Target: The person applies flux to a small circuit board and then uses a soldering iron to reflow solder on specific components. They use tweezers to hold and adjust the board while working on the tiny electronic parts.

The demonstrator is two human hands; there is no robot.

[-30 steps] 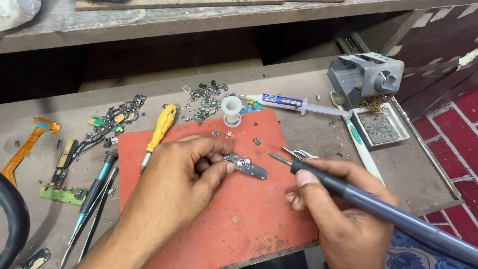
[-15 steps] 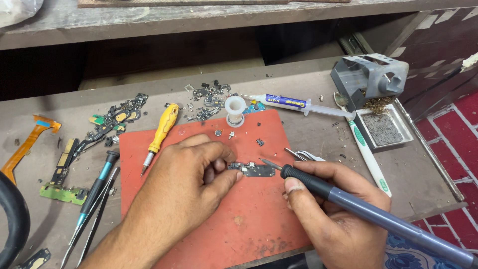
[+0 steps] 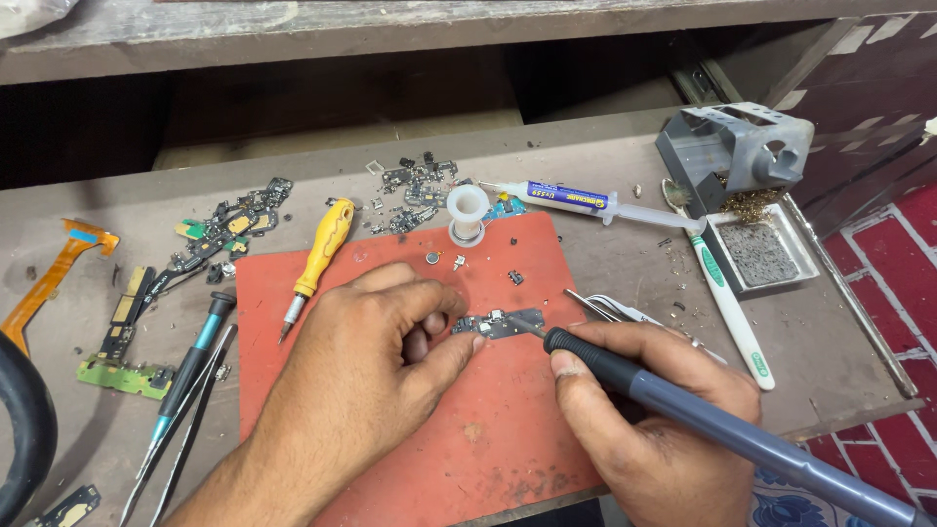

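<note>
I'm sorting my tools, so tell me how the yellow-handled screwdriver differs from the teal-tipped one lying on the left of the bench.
The yellow-handled screwdriver has a thick, bulging yellow grip; the teal-tipped screwdriver is slim, dark, pen-like. The yellow one lies half on the red mat, near the left hand; the teal one lies wholly on the bare bench, left of the mat. Both lie untouched, tips slanting toward the person.

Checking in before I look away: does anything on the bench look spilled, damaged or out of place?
Nothing looks wrong at the hands: the left hand pins the small circuit board on the red mat, with the soldering iron tip at it. Loose metal scraps lie scattered behind the mat.
</note>
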